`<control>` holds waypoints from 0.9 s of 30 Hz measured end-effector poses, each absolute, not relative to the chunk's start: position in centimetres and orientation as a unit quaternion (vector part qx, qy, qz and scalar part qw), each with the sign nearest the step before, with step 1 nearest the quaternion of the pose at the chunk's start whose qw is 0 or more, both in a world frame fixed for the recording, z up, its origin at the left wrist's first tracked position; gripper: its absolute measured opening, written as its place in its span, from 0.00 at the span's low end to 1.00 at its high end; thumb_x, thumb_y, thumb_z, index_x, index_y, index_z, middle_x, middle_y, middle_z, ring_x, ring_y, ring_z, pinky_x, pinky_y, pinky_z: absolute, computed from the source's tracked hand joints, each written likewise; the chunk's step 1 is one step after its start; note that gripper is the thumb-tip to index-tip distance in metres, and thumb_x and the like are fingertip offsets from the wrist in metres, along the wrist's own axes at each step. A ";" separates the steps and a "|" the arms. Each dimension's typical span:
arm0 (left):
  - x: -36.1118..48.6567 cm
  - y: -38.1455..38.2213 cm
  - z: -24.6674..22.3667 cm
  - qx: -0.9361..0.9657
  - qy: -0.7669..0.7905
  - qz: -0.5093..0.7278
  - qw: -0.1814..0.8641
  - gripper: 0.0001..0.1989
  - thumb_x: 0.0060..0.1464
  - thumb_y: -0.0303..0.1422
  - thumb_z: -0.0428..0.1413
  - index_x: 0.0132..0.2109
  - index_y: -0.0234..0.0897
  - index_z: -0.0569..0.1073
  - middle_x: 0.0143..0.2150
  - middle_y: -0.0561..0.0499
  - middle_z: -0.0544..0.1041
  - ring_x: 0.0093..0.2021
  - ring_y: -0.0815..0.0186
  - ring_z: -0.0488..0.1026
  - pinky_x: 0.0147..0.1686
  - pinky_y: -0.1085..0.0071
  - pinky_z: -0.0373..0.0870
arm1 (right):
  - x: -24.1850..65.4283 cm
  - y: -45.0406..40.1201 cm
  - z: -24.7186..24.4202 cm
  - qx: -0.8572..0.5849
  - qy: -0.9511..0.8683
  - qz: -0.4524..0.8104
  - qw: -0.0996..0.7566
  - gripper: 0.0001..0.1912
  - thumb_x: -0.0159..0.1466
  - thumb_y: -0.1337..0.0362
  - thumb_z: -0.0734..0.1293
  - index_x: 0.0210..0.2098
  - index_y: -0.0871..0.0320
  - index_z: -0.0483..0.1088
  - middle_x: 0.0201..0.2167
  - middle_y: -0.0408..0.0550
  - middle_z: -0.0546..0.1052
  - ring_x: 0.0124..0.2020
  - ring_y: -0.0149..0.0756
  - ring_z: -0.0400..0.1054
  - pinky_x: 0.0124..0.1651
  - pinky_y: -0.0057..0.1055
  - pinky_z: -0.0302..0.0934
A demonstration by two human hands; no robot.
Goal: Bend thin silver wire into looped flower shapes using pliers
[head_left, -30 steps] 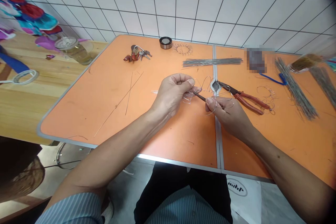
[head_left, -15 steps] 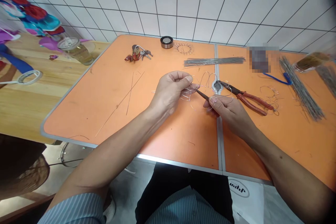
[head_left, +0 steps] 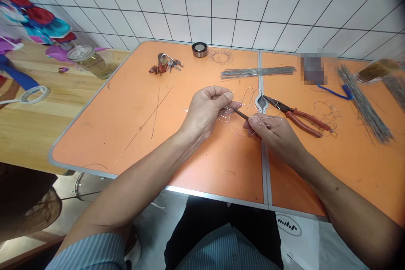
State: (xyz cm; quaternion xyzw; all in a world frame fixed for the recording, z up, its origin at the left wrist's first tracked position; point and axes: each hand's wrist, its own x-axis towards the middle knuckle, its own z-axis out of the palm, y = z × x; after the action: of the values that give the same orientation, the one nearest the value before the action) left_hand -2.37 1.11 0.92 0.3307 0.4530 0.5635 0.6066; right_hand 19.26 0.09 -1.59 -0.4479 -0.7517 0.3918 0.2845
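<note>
The looped wire (head_left: pixel 225 115) is pinched between the thumb and fingertips of the left hand (head_left: pixel 205 109), which are drawn close together. A slim dark tool (head_left: pixel 241 114) is gripped by the closed fingers of the right hand (head_left: pixel 274 133), its tip pointed toward the left fingertips; whether the wire is touched cannot be told. Red-handled pliers (head_left: pixel 290 112) are laid just beyond the right fingers, a wire bundle (head_left: pixel 257 72) farther off.

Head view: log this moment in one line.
left hand: pinching bent wire | right hand: holding slim dark tool | red-handled pliers: lying on table
</note>
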 end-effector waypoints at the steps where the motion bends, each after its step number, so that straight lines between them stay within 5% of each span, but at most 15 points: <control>1: -2.4 1.1 0.9 0.329 0.453 0.564 0.607 0.12 0.55 0.31 0.73 0.35 0.35 0.77 0.29 0.50 0.82 0.35 0.64 0.85 0.34 0.74 0.75 | 19.3 0.1 -1.6 -0.444 -0.760 0.378 0.286 0.25 0.80 0.46 0.61 0.35 0.55 0.78 0.35 0.49 0.81 0.37 0.42 0.76 0.43 0.39 0.65; 27: -2.3 1.1 0.8 0.329 0.444 0.557 0.620 0.10 0.56 0.28 0.71 0.34 0.34 0.77 0.28 0.50 0.82 0.33 0.64 0.85 0.36 0.73 0.79 | 19.1 -0.2 -1.0 -0.436 -0.830 0.213 0.275 0.20 0.80 0.56 0.59 0.32 0.52 0.67 0.29 0.46 0.74 0.32 0.41 0.68 0.38 0.39 0.58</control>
State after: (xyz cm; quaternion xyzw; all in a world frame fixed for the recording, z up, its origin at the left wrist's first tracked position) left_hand -2.29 1.11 0.82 0.3286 0.4438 0.5574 0.6200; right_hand 19.06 -0.20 -0.99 -0.4359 -0.8301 0.2129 0.2750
